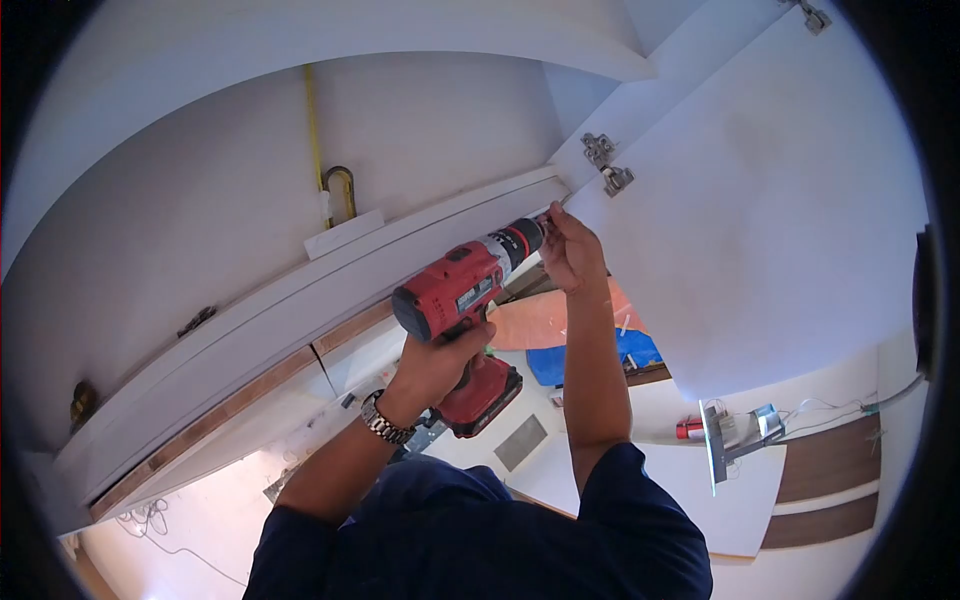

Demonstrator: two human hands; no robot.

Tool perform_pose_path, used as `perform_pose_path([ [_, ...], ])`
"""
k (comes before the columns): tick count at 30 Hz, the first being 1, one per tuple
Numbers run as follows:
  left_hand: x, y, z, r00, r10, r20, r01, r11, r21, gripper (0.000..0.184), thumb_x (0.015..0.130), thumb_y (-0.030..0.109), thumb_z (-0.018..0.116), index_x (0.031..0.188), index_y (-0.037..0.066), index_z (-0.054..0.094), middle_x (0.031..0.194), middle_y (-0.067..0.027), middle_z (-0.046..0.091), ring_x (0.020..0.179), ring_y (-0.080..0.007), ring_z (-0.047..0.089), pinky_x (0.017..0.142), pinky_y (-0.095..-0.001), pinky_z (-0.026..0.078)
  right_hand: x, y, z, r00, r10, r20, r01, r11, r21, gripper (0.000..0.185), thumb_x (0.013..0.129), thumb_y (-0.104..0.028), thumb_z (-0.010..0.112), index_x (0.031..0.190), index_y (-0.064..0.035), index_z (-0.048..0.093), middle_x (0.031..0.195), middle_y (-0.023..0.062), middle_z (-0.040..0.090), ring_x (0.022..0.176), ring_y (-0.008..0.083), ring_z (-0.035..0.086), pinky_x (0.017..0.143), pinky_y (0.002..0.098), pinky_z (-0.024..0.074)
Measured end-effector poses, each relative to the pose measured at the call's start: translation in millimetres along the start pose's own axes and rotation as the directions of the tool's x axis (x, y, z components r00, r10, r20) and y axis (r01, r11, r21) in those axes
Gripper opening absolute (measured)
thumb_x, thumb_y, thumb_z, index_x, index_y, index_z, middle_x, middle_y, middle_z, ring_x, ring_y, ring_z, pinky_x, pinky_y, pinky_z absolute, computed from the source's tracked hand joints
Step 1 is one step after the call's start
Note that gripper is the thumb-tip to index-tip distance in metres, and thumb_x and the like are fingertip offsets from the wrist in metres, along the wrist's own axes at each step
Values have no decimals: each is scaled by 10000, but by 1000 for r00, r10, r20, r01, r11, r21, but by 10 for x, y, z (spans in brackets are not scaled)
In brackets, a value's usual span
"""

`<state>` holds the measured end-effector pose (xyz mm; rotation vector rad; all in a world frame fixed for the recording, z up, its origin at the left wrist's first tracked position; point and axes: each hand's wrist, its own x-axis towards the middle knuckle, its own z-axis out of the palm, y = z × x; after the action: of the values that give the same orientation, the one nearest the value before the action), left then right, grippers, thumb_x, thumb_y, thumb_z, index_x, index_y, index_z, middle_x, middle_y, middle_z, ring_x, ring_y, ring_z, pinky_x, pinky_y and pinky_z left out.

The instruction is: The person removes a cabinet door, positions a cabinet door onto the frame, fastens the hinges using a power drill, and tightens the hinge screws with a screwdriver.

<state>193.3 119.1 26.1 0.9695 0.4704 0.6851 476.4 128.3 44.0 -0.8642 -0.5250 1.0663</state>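
My left hand (440, 372), with a metal watch (386, 420) on its wrist, is wrapped round the handle of a red cordless drill (462, 285). The drill tilts up to the right, its chuck beside the raised shelf edge. At the chuck's front end, my right hand (575, 250) has its fingers pressed together; what they hold is too small to make out. A white cabinet door (760, 220) hangs just right of that hand, with a metal hinge (608, 165) above it.
On the shelf (230, 185) lie a curved metal piece (342, 190), a yellow strip (314, 130), a white block (343, 233) and small dark items. Another hinge (812, 17) is at the top right. Below are a blue sheet (545, 366), a light fixture (745, 440) with wires and a white panel.
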Motion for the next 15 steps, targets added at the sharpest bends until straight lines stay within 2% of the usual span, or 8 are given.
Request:
perform_pose_path([
  [4,44,-123,-33,1000,-8,4,7,992,127,186,844,145,743,931,48,610,720,-18,623,613,-102,588,576,-284,473,-127,178,196,997,-11,-74,18,995,102,120,984,-145,570,999,-40,626,882,74,689,838,177,675,777,337,576],
  [7,36,-320,-36,997,73,-26,-66,975,210,216,856,165,743,973,55,598,730,-8,617,615,-100,579,573,-286,473,-165,407,77,993,34,-117,-9,979,203,128,995,-164,557,1045,-56,604,924,66,683,856,194,663,802,364,557],
  [8,51,-369,-31,994,104,-34,-94,969,229,226,859,171,742,986,57,594,733,-5,615,615,-100,576,570,-286,473,-108,501,-132,999,28,20,-32,965,259,135,1001,-183,548,1053,-69,596,955,69,673,860,196,646,797,365,545],
  [9,71,-402,0,990,139,-36,-126,964,234,233,863,175,740,996,58,589,736,-3,613,614,-99,574,564,-285,470,-89,492,-103,1000,12,22,-17,968,249,137,1001,-179,545,1053,-62,595,952,69,667,865,195,642,793,361,545],
  [11,137,-442,71,992,122,-43,-111,972,209,229,871,178,733,1001,57,587,731,0,608,609,-95,571,552,-281,465,-55,446,-43,999,-20,24,14,973,230,142,1002,-171,539,1053,-50,593,946,69,656,873,194,632,787,353,546],
  [13,298,-426,156,998,25,-50,-18,989,145,209,879,176,722,988,55,591,712,1,602,600,-87,570,540,-273,459,-59,254,173,992,-50,-112,70,980,187,143,1004,-163,528,1041,-39,590,916,69,645,878,189,628,796,351,543],
  [14,390,-427,214,998,45,-46,-43,998,50,189,882,167,711,975,50,595,681,2,593,578,-81,564,530,-271,453,-24,167,227,982,-66,-177,95,982,162,144,1005,-159,523,1035,-34,588,900,69,639,881,187,626,801,350,541],
  [15,464,-401,259,998,61,-33,-60,998,34,178,882,143,705,988,51,596,692,-1,597,563,-80,561,514,-259,448,69,85,133,984,-51,-172,80,983,163,149,1007,-156,514,1037,-29,587,895,70,638,876,188,627,809,353,539],
])
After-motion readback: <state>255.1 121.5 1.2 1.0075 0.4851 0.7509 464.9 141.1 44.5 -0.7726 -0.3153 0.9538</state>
